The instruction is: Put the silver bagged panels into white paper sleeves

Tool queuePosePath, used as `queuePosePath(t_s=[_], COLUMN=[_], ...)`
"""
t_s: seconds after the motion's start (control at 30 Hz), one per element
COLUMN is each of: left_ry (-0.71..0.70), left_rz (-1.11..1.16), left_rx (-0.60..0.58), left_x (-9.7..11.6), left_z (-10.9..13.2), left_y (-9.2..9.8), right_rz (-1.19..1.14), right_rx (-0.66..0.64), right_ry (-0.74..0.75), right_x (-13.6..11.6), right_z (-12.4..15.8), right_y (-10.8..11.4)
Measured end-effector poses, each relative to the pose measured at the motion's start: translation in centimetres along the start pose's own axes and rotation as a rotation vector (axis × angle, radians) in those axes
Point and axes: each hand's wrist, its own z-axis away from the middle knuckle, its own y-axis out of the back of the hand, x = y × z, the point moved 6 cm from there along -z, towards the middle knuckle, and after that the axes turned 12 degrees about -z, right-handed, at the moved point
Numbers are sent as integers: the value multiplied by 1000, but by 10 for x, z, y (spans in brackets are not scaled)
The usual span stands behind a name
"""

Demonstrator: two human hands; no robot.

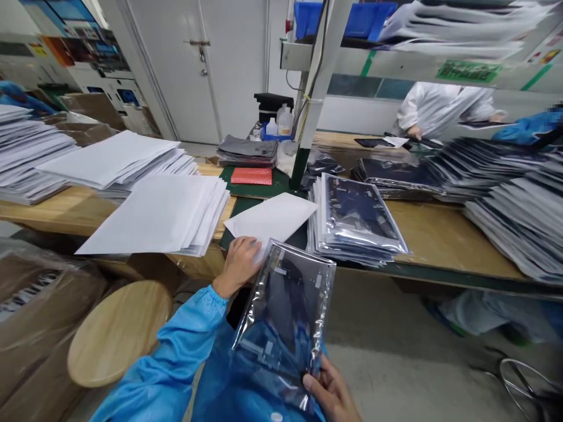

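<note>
Right hand [329,392] pinches the bottom edge of a silvery clear bag [281,299] holding a dark panel, up in front of the body. Left hand [237,264], fingers open, rests on a white sheet [270,218] at the table edge, just beside a stack of bagged panels [354,220].

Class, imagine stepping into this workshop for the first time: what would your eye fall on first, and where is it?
The shiny silver bag gripped in the right hand at the bottom of the view stands out first. Just left of it, the left hand rests on a white sheet at the bench edge. Beyond them, tall piles of white sheets and silver bags crowd the long wooden bench.
</note>
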Motion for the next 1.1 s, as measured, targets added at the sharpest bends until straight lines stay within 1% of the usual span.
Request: queuePosePath(t_s=[0.1,0.17,0.23,0.33,0.4,0.47,0.67,0.77,0.97,1.1], left_ry=[-31,-7,72,234,321,378,531,585,602,596], left_rz=[12,52,106,186,224,245,292,302,270,307], left_rx=[39,73,140,247,288,314,435,459,450,505], left_x=[5,4,-3,-18,-23,-24,-20,-20,-17,-17], left_z=[-2,0,3,11,17,23,42,50,59,60], left_y=[4,7,15,29,37,41,39,36,32,29], right_rz=[2,9,3,-36,-45,-48,-55,-11,-13,-5], right_rx=[84,133,155,162,159,153,140,145,129,125], right_ry=[30,45,37,6,-27,-53,-51,-56,-46,-31], right_x=[4,4,3,3,3,4,3,1,7,14], right_z=[9,15,19,23,25,26,34,38,42,45], right_y=[7,7,4,-1,-4,-6,-9,-10,-8,-4])
